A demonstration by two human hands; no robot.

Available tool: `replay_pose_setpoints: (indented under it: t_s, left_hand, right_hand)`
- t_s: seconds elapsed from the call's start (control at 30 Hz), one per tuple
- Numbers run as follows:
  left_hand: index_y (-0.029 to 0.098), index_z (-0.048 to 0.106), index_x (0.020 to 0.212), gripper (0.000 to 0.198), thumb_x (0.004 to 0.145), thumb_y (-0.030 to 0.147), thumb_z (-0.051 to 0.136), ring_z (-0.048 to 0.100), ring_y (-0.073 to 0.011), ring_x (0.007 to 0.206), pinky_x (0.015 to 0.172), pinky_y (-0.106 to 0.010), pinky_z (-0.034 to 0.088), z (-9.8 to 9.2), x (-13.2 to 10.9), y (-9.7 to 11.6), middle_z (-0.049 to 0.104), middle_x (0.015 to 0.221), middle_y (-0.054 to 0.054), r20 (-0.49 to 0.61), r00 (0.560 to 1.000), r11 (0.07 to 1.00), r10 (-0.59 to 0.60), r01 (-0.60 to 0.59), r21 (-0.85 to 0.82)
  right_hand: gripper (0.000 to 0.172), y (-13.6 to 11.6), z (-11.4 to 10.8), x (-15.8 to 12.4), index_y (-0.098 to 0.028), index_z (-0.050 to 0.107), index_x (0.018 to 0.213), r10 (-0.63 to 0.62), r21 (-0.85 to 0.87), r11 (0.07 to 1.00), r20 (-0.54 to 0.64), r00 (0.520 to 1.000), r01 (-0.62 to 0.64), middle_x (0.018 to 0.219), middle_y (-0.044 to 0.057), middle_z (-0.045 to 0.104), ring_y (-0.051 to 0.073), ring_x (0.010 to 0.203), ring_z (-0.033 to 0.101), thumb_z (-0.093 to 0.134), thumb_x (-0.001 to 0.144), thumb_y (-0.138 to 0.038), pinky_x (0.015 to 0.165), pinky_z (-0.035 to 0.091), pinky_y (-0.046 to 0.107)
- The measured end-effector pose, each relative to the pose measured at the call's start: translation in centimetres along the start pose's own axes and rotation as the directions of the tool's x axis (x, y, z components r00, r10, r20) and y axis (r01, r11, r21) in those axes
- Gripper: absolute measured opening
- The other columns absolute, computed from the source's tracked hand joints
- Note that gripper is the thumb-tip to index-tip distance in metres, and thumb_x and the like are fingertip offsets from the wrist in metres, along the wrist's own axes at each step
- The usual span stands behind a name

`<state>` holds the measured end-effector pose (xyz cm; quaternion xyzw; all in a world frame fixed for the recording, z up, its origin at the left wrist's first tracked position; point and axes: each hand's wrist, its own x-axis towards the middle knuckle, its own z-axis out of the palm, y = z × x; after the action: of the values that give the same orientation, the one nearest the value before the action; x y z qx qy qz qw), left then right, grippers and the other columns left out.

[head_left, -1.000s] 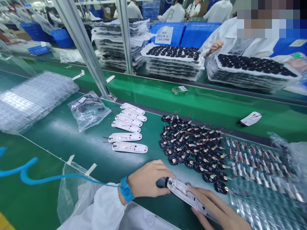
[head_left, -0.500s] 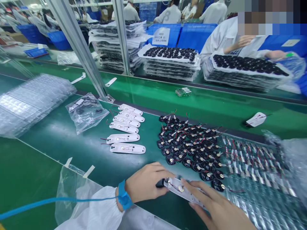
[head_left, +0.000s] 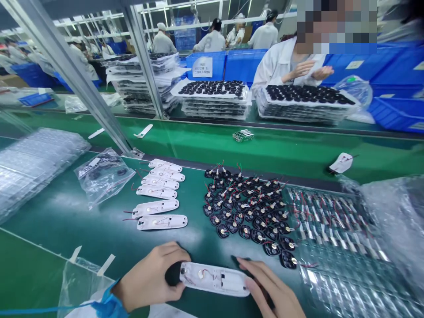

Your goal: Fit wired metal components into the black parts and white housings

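In front of me lies a long white plastic shell [head_left: 215, 279], open side up, with red and black wires and a round metal disc inside. My left hand [head_left: 152, 276] grips its left end between thumb and fingers; a black rounded part [head_left: 172, 274] shows inside that grip. At the right end, my right hand [head_left: 270, 289] holds the shell's tip with the thumb and fingers around it. A blue wrist strap [head_left: 111, 302] with a cord circles my left wrist. Several similar white shells [head_left: 162, 221] lie in a column beyond my left hand.
Several black wired parts [head_left: 245, 232] cover the middle. Right of them stands a clear tray [head_left: 327, 278] with small wired pieces. Clear trays [head_left: 39, 163] and a plastic bag [head_left: 102, 174] lie left. A metal post [head_left: 82, 84] rises behind; a co-worker [head_left: 281, 66] sits opposite.
The view has shifted. My right hand has drawn back along the shell to its right end, uncovering more of the inside. The shell now lies more level. The co-worker's hands have come together.
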<state>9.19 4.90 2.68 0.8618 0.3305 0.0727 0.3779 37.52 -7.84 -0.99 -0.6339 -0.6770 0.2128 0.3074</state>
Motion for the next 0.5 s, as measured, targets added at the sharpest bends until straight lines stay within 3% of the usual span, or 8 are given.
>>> replay_pose_setpoints:
  t_s: [0.07,0.13,0.2,0.3,0.4,0.5]
  left_hand:
    - [0.022,0.066,0.1,0.04,0.063,0.007,0.06,0.068,-0.0205,0.086,0.078,-0.028,0.054,-0.5,-0.2,0.0,0.072,0.094,-0.002,-0.011,0.999,0.999,0.035,-0.035,-0.003]
    - [0.023,0.066,0.102,0.04,0.065,0.007,0.061,0.068,-0.0192,0.085,0.078,-0.026,0.055,-1.7,-0.5,0.0,0.073,0.095,-0.001,-0.057,0.996,0.998,0.066,-0.066,0.001]
    - [0.025,0.066,0.104,0.038,0.069,0.01,0.064,0.07,-0.0186,0.086,0.079,-0.025,0.056,-3.6,-0.6,-0.2,0.074,0.097,0.0,-0.121,0.99,0.997,0.074,-0.069,0.044]
    - [0.026,0.069,0.105,0.032,0.073,0.021,0.07,0.072,-0.0213,0.087,0.081,-0.027,0.057,-7.4,0.4,-1.1,0.076,0.102,-0.001,-0.26,0.965,0.985,0.027,0.019,0.172]
    - [0.022,0.072,0.102,0.031,0.073,0.033,0.073,0.074,-0.0248,0.089,0.084,-0.03,0.058,-11.3,4.3,-2.4,0.078,0.1,-0.003,-0.371,0.928,0.962,-0.037,0.133,0.237]
    - [0.018,0.072,0.104,0.036,0.073,0.037,0.074,0.073,-0.026,0.095,0.09,-0.033,0.058,-14.2,10.6,-4.0,0.078,0.102,-0.005,-0.367,0.927,0.956,-0.077,0.173,0.237]
  right_hand:
    - [0.031,-0.9,0.4,1.4,-0.029,0.066,0.124,0.033,0.04,0.999,-0.025,0.999,-0.032,0.107,-0.001,0.076,0.009,0.095,0.074,0.041,0.106,-0.029,0.079,0.054,0.009]
    - [0.037,-1.8,0.8,2.9,-0.026,0.067,0.125,0.013,-0.026,1.0,-0.078,0.997,-0.015,0.098,0.0,0.075,0.009,0.087,0.075,0.035,0.108,-0.033,0.075,0.056,0.012]
    - [0.041,-2.1,1.5,4.2,-0.024,0.067,0.126,-0.036,-0.135,0.991,-0.116,0.993,0.02,0.088,0.0,0.074,0.011,0.069,0.073,0.032,0.108,-0.038,0.059,0.056,0.015]
    - [0.046,-1.8,2.7,5.2,-0.025,0.07,0.118,-0.072,-0.206,0.978,-0.17,0.983,0.036,0.074,-0.002,0.069,0.013,0.05,0.067,0.03,0.108,-0.044,0.04,0.049,0.02]
    - [0.045,-1.0,3.7,5.0,-0.027,0.07,0.104,-0.11,-0.23,0.972,-0.227,0.968,0.057,0.071,-0.004,0.067,0.012,0.05,0.067,0.03,0.107,-0.048,0.039,0.049,0.021]
    - [0.048,-0.3,4.7,4.2,-0.027,0.069,0.095,-0.151,-0.248,0.965,-0.254,0.955,0.087,0.081,-0.003,0.07,0.01,0.052,0.068,0.028,0.107,-0.051,0.039,0.05,0.02]
